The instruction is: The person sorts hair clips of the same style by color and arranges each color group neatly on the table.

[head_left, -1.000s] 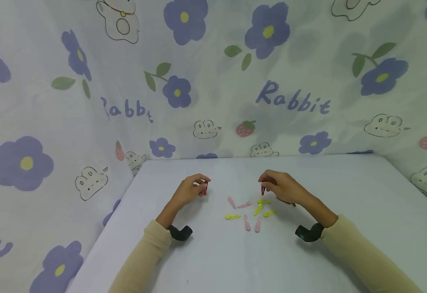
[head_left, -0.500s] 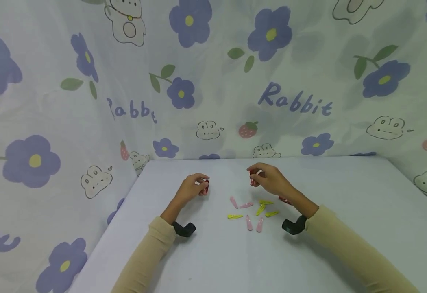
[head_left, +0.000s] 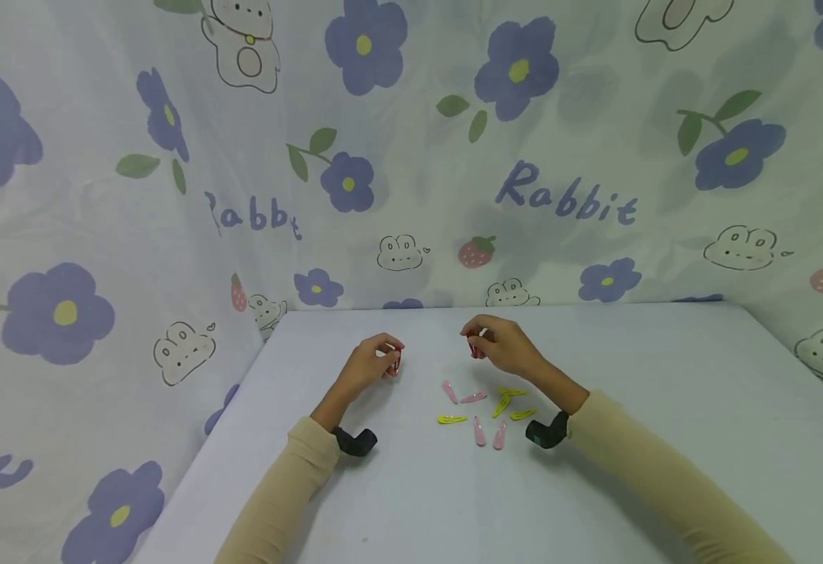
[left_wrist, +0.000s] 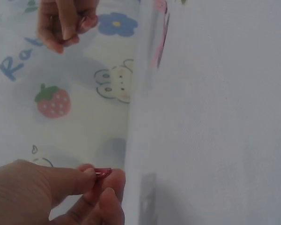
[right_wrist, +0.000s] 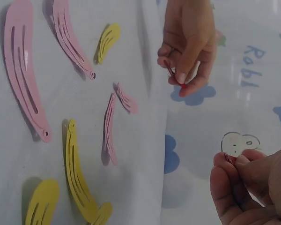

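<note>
My left hand (head_left: 369,364) pinches a red snap hair clip (head_left: 396,361) between thumb and fingers, raised over the table's left side. Across from it, my right hand (head_left: 505,346) pinches another red hair clip (right_wrist: 230,159), mostly covered by the fingertips. A gap separates the two hands. In the right wrist view the left hand's red clip (right_wrist: 174,74) sticks out from its fingertips. Between and nearer than the hands, several pink hair clips (head_left: 479,431) and several yellow hair clips (head_left: 451,419) lie loose on the white table.
The white tabletop (head_left: 411,501) ends at a hanging cloth (head_left: 426,196) printed with flowers and rabbits, at the back and sides. Each wrist wears a black camera mount, one below the left hand (head_left: 357,442) and one by the right sleeve (head_left: 547,432).
My right hand has moved left with its red clip, closer to the left hand, which stays nearly still. A red clip on the table by the right forearm no longer shows.
</note>
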`<action>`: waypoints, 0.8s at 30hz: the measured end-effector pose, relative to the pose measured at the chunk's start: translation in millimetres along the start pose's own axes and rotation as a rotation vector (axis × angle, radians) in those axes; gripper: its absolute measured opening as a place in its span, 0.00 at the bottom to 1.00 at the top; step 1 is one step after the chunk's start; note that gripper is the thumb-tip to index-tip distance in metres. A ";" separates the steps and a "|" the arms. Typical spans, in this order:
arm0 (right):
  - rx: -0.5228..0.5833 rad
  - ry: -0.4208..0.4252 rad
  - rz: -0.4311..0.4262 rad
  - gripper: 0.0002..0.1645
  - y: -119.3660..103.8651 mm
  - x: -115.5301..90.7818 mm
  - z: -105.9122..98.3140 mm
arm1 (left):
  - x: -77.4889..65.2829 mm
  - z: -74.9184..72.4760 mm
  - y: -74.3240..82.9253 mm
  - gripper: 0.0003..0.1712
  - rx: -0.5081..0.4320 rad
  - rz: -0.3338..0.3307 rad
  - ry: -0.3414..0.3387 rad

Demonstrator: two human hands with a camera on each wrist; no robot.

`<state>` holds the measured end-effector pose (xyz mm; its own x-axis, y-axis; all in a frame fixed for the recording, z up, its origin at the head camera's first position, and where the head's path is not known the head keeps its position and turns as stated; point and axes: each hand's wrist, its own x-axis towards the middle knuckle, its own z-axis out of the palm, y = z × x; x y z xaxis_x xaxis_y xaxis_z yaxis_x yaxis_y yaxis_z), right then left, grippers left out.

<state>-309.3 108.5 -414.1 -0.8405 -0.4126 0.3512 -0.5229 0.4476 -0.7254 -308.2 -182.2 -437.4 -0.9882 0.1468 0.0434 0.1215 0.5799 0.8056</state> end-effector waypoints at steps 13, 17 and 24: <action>-0.002 -0.041 0.081 0.14 -2.6 25.5 23.4 | 7.2 1.5 -3.6 0.06 0.011 0.006 0.007; 0.013 -0.085 0.128 0.14 -3.9 29.6 32.5 | 7.7 1.8 -5.5 0.08 0.039 -0.006 -0.005; -0.010 -0.135 0.146 0.19 -7.1 37.3 46.0 | 12.6 0.3 -8.7 0.08 0.157 0.015 -0.006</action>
<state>-330.4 53.4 -423.0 -0.8813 -0.4446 0.1598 -0.3987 0.5182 -0.7566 -321.7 -185.1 -444.1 -0.9856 0.1611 0.0506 0.1498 0.6957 0.7025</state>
